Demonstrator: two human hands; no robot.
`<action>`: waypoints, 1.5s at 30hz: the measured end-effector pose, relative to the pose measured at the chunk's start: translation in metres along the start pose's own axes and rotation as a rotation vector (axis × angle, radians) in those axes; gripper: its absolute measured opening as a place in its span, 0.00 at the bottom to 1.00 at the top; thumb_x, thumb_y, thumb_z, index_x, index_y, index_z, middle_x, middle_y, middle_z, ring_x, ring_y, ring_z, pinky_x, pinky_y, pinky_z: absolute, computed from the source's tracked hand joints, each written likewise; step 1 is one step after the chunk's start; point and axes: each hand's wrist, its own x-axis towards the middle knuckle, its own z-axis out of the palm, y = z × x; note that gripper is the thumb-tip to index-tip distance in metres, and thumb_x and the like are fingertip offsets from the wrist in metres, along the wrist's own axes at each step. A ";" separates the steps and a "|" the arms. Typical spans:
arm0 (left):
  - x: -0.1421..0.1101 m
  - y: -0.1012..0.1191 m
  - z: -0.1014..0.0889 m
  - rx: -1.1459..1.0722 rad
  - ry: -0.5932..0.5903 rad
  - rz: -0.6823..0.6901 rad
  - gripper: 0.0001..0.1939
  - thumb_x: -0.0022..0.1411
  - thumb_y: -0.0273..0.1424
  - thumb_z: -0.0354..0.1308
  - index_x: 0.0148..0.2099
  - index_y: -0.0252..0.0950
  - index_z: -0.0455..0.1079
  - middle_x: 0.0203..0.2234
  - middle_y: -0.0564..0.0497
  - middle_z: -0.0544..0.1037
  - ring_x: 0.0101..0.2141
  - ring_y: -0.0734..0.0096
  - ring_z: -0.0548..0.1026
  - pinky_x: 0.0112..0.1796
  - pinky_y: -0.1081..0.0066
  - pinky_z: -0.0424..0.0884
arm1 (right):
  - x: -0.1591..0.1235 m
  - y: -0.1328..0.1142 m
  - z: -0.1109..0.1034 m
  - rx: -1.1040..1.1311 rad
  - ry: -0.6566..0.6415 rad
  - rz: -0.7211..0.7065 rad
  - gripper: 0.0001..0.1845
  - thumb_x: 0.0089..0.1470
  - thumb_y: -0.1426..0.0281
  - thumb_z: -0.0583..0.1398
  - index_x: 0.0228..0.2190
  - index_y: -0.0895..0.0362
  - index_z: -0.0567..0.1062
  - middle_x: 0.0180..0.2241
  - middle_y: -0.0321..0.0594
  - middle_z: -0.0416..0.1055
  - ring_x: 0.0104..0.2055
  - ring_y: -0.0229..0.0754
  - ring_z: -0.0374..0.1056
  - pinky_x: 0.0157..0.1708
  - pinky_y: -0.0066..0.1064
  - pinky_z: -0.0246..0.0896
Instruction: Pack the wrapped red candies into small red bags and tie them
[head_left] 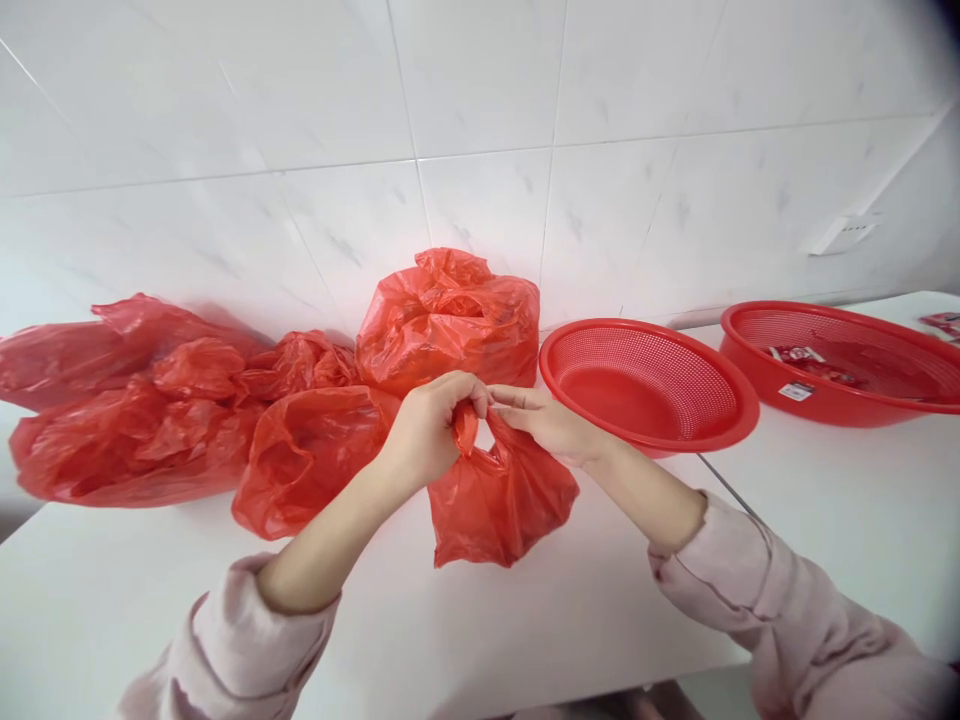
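In the middle of the head view, a red plastic bag [499, 510] hangs or rests at the tabletop, its handles pulled up. My left hand [433, 425] is closed round one handle loop. From the other side my right hand [546, 420] pinches the bag's upper part, with the fingertips of both hands almost meeting. A small gap shows between the gathered handles. What the bag contains is hidden by the red plastic. Just behind my hands sits a large, full red bag [457, 330], and an open-mouthed red bag [307, 455] lies left of my left hand.
More crumpled red bags [135, 440] are heaped at the left. On the right stand a red mesh basket [652, 390] and a bigger red basket [840, 330] with small packets [817, 365] in it. A white tiled wall [487, 90] with a socket [847, 235] closes off the back of the white table [600, 600].
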 end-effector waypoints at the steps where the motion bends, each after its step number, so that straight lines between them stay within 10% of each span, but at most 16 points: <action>1: -0.002 -0.001 0.001 -0.019 -0.001 0.034 0.10 0.54 0.17 0.49 0.32 0.36 0.66 0.34 0.50 0.74 0.33 0.71 0.72 0.33 0.72 0.69 | -0.003 -0.001 0.000 -0.028 -0.018 0.005 0.09 0.58 0.66 0.59 0.39 0.56 0.75 0.39 0.38 0.73 0.40 0.37 0.69 0.43 0.31 0.63; 10: -0.051 -0.022 0.010 0.021 -0.063 -0.138 0.14 0.69 0.34 0.50 0.49 0.40 0.75 0.45 0.46 0.79 0.45 0.62 0.77 0.46 0.64 0.72 | -0.032 0.023 -0.005 -0.239 0.166 -0.012 0.19 0.60 0.55 0.57 0.26 0.56 0.63 0.29 0.35 0.68 0.33 0.37 0.68 0.38 0.33 0.66; 22: -0.154 -0.053 0.024 0.050 0.337 -0.529 0.15 0.66 0.42 0.53 0.43 0.40 0.76 0.44 0.43 0.78 0.48 0.54 0.75 0.48 0.59 0.72 | -0.007 0.138 -0.048 -0.383 0.592 0.192 0.17 0.59 0.57 0.53 0.25 0.53 0.56 0.22 0.34 0.67 0.24 0.40 0.70 0.23 0.31 0.65; 28: -0.126 -0.061 0.059 -0.047 0.519 -0.494 0.16 0.70 0.42 0.44 0.44 0.39 0.69 0.45 0.43 0.75 0.50 0.58 0.71 0.49 0.61 0.68 | -0.011 0.135 -0.008 -0.581 0.652 0.092 0.16 0.63 0.54 0.45 0.30 0.51 0.58 0.26 0.34 0.64 0.29 0.41 0.64 0.31 0.33 0.62; 33: -0.098 -0.085 0.083 -0.028 0.377 -0.542 0.19 0.70 0.43 0.41 0.29 0.40 0.58 0.22 0.55 0.67 0.25 0.70 0.67 0.29 0.72 0.64 | -0.013 0.134 0.018 -0.789 0.566 0.043 0.15 0.63 0.56 0.47 0.30 0.51 0.61 0.28 0.36 0.66 0.30 0.43 0.62 0.34 0.32 0.54; 45: -0.109 -0.111 0.085 0.123 0.179 -0.668 0.13 0.67 0.39 0.44 0.30 0.41 0.59 0.17 0.57 0.63 0.20 0.69 0.62 0.26 0.72 0.55 | -0.009 0.151 -0.004 -0.865 0.532 0.107 0.13 0.61 0.58 0.48 0.29 0.52 0.61 0.23 0.34 0.64 0.25 0.41 0.62 0.30 0.29 0.54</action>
